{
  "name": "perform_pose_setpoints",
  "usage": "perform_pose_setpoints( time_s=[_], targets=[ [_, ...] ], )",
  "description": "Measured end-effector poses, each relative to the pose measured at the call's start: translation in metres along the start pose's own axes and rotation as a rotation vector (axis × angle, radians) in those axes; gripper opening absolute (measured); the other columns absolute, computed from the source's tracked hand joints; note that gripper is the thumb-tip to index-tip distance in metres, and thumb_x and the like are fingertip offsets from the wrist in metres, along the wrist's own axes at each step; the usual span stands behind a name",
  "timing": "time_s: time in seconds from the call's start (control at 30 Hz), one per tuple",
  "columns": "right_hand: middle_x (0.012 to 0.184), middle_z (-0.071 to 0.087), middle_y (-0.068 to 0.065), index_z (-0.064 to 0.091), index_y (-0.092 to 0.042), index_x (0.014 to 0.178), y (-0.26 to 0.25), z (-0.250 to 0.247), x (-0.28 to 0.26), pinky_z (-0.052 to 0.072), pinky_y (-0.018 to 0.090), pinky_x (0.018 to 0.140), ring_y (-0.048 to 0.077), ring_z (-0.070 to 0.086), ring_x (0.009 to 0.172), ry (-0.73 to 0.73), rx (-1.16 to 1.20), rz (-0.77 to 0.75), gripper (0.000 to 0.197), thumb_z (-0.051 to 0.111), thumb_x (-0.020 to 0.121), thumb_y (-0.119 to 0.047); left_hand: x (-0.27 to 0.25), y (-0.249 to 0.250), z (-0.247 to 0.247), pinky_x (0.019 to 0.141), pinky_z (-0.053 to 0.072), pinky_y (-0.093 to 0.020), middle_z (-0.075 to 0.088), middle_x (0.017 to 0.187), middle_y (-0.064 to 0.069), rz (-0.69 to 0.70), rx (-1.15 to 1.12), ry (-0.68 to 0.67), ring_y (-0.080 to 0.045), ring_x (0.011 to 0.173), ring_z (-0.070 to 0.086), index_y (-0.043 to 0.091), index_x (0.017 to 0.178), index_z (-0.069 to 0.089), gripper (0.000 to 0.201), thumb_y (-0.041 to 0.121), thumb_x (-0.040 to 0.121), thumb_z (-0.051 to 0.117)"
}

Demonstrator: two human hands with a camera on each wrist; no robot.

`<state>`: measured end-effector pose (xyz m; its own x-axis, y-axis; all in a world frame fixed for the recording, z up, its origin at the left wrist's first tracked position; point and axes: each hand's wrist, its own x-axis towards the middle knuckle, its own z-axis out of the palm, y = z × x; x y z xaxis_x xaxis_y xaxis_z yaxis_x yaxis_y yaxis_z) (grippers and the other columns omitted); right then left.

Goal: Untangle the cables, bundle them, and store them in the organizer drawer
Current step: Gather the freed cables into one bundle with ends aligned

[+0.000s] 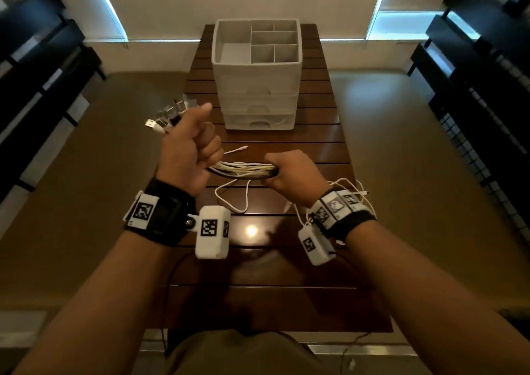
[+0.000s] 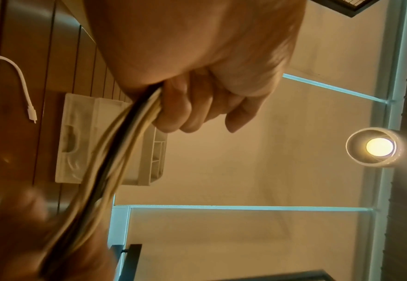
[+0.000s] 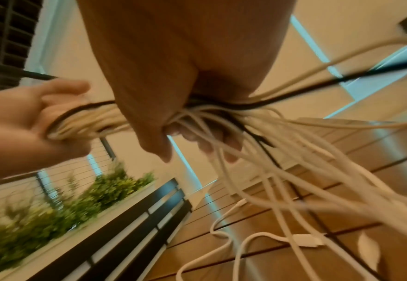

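A bundle of white cables and one black cable (image 1: pixel 243 169) stretches level between my two hands above the slatted wooden table (image 1: pixel 286 260). My left hand (image 1: pixel 190 151) is fisted round one end, with several USB plugs (image 1: pixel 169 116) fanning out past its far side. My right hand (image 1: pixel 289 173) grips the other end; loose cable ends (image 3: pixel 281 171) spill past the wrist and hang onto the table. In the left wrist view the cables (image 2: pixel 115 161) run out from under the curled fingers (image 2: pixel 180 114). The white organizer (image 1: pixel 256 73) stands at the table's far end, its three drawers pushed in.
Loose white cable loops (image 1: pixel 232 196) lie on the table under my hands, and one thin end (image 1: pixel 238 149) points toward the organizer. Dark slatted benches (image 1: pixel 43 73) flank both sides. A planter with green shrubs (image 3: pixel 53 209) shows in the right wrist view.
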<state>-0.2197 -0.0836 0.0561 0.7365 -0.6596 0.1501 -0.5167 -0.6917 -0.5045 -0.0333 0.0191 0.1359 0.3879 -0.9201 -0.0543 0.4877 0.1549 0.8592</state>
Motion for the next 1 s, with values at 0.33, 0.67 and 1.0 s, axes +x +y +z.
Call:
perform_pose_setpoints(
  time_s=[0.33, 0.67, 1.0],
  targets=[
    [0.065, 0.060, -0.003, 0.065, -0.023, 0.068, 0.065, -0.024, -0.026, 0.043, 0.034, 0.059, 0.023, 0.058, 0.062, -0.244, -0.082, 0.303, 0.038, 0.066, 0.097, -0.046, 0.004, 0.014, -0.041, 0.035, 0.012, -0.022, 0.015, 0.048, 0.009, -0.032, -0.014, 0.069, -0.008, 0.039, 0.010, 0.026, 0.053, 0.026, 0.057, 0.024, 0.103, 0.055],
    [0.120, 0.068, -0.010, 0.064, -0.030, 0.125, 0.060, -0.034, 0.000, 0.055, 0.040, 0.097, 0.011, 0.066, 0.107, -0.437, 0.306, 0.393, 0.061, 0.064, 0.084, -0.075, -0.004, -0.021, -0.076, 0.034, 0.014, -0.020, 0.020, 0.049, 0.009, -0.126, 0.021, 0.168, -0.006, 0.036, 0.015, 0.025, 0.062, 0.029, 0.049, 0.013, 0.100, 0.056],
    [0.130, 0.066, 0.010, 0.055, -0.023, 0.142, 0.039, 0.075, 0.132, 0.062, 0.042, 0.086, 0.030, 0.070, 0.107, -0.188, 0.159, 0.452, 0.041, 0.061, 0.101, -0.023, 0.001, -0.048, -0.079, 0.037, 0.014, -0.019, 0.018, 0.054, 0.006, -0.223, 0.092, 0.290, -0.007, 0.039, 0.015, 0.026, 0.059, 0.036, 0.050, 0.009, 0.098, 0.062]
  ],
)
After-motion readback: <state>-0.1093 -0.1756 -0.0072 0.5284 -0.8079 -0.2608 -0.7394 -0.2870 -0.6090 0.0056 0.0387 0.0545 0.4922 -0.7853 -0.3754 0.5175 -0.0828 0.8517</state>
